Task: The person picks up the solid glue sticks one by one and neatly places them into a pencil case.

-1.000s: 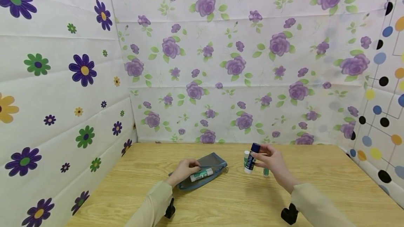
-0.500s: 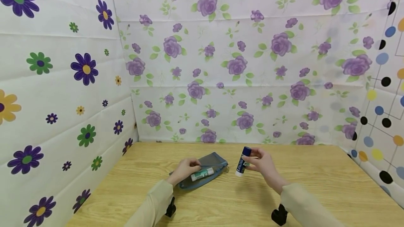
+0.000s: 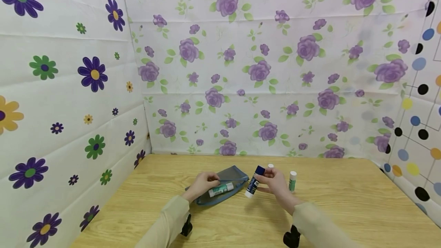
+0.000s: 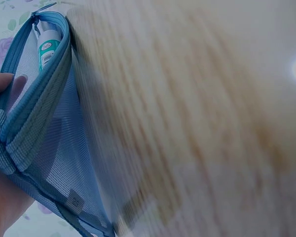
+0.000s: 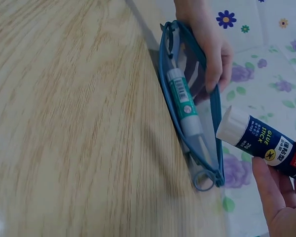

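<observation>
My left hand (image 3: 202, 185) pinches the upper edge of a blue mesh zipper pouch (image 3: 231, 173), holding its mouth apart. Inside the pouch lies a green-and-white glue stick (image 5: 183, 98), whose capped end (image 4: 49, 42) also shows in the left wrist view. Between the thumb and fingers of my right hand (image 3: 276, 184) is a navy glue stick (image 5: 271, 144), tilted, its white end toward the pouch mouth. In the head view that glue stick is just right of the pouch's ringed end, above the table. Part of its navy end runs out of the right wrist view.
A second green-and-white glue stick (image 3: 292, 181) stands upright on the wooden table (image 3: 330, 194), right of my right hand. Behind that hand a white top (image 3: 270, 165) peeks out, the rest hidden. Flower-patterned cloth (image 3: 220, 68) walls in the table's back.
My right hand has carried the navy glue stick leftward and slightly down to the pouch. The upright green-and-white glue stick has come out from behind that hand. My left hand keeps its hold.
</observation>
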The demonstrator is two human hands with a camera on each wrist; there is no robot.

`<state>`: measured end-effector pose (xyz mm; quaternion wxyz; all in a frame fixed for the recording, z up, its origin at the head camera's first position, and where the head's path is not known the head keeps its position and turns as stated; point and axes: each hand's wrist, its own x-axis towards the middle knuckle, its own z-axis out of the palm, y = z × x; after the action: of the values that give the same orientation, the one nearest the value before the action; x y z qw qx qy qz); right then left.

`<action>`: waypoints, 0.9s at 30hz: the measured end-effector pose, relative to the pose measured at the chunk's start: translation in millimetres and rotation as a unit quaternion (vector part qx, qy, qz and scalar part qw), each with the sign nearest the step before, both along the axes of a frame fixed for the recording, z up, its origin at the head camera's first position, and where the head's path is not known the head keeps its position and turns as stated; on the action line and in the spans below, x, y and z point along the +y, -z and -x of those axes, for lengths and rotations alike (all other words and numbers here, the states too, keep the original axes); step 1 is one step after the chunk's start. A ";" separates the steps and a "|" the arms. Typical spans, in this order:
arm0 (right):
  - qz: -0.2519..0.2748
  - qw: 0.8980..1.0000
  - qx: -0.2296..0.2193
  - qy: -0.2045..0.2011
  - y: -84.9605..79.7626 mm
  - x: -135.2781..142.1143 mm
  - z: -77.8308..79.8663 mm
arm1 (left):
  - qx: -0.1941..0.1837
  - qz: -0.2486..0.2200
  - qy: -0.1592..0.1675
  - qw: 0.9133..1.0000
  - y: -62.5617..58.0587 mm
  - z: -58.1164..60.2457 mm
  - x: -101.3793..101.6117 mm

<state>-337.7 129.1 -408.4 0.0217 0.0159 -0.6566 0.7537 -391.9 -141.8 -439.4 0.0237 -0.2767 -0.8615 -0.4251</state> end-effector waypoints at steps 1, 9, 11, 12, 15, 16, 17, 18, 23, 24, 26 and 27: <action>0.001 1.000 -0.003 -0.001 0.7 -2.1 0.3 | 0.002 0.000 0.001 1.000 0.3 0.2 0.1; 0.020 1.000 -0.020 0.001 1.8 -15.7 5.2 | 0.001 -0.002 0.009 1.000 0.2 1.5 1.2; 0.025 0.999 -0.033 -0.002 3.3 -19.6 6.2 | 0.003 0.000 0.007 1.000 0.3 1.6 1.1; 0.026 0.999 -0.040 -0.003 4.1 -21.7 6.3 | 0.005 0.001 0.006 1.000 0.2 1.5 0.9; 0.053 0.996 -0.065 -0.010 5.7 -28.9 4.8 | 0.009 0.004 0.004 1.000 0.6 1.6 0.6; 0.060 0.996 -0.072 -0.011 6.1 -31.4 3.9 | 0.011 0.004 0.004 1.000 0.8 1.8 0.5; 0.064 0.995 -0.078 -0.013 6.6 -33.8 3.4 | 0.012 0.004 0.004 1.000 1.2 1.9 0.3; 0.067 0.994 -0.084 -0.014 7.1 -36.1 2.8 | 0.014 0.003 0.005 1.000 1.4 2.0 0.1; 0.055 0.994 -0.094 -0.008 13.7 -45.3 6.6 | 0.015 0.003 0.003 1.000 1.4 1.9 0.6; 0.054 0.994 -0.092 -0.010 15.2 -46.8 7.5 | 0.014 0.004 0.002 1.000 1.3 1.7 0.6; 0.063 0.995 -0.078 -0.027 18.7 -47.5 9.6 | 0.013 0.005 0.000 1.000 1.2 1.6 0.8; 0.063 0.995 -0.074 -0.032 19.6 -48.2 9.8 | 0.012 0.006 -0.001 1.000 1.3 1.7 0.8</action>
<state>-347.5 80.9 -428.0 -0.0502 -0.0200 -0.6066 0.7932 -393.7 -141.1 -440.8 0.0327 -0.2813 -0.8639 -0.4165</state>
